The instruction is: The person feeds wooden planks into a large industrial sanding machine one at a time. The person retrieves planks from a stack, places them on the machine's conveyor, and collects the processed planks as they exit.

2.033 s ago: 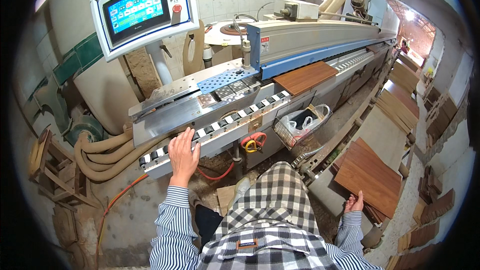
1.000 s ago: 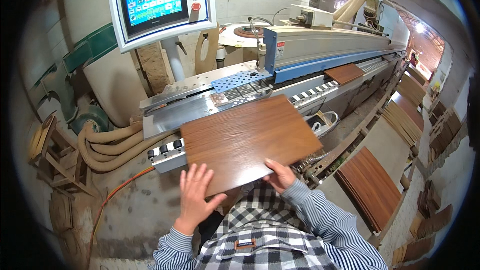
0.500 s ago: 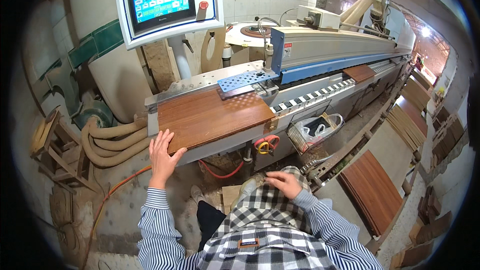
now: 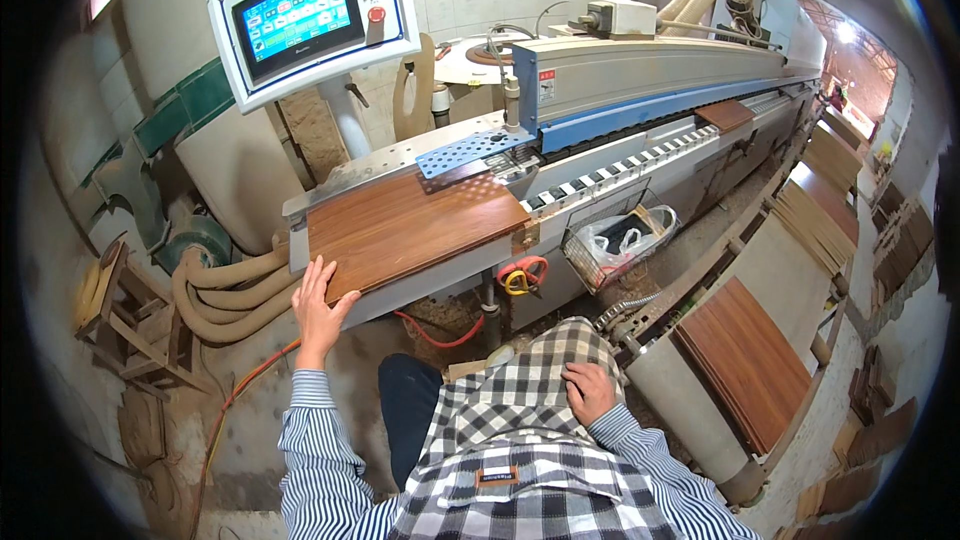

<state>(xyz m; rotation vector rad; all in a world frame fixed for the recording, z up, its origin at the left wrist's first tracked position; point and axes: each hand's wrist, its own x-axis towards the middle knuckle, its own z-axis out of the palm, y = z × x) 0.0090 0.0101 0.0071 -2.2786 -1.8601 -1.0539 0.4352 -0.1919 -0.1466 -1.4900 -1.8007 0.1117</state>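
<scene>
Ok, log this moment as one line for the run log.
left hand: flat on near edge of panel | right hand: resting on checked apron, empty | panel: flat on machine infeed

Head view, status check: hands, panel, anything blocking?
Left hand flat against wood panel near edge. Right hand resting on checked apron, empty. Panel lies flat on machine table, far end under perforated blue plate.

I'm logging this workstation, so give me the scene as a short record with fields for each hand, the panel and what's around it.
left hand: flat against the near corner of the wooden panel
right hand: empty, resting on the checked apron
wooden panel: brown, lying flat on the machine's infeed table
further panel: along the conveyor
touchscreen: lit, above the table
stack of panels: at right
</scene>
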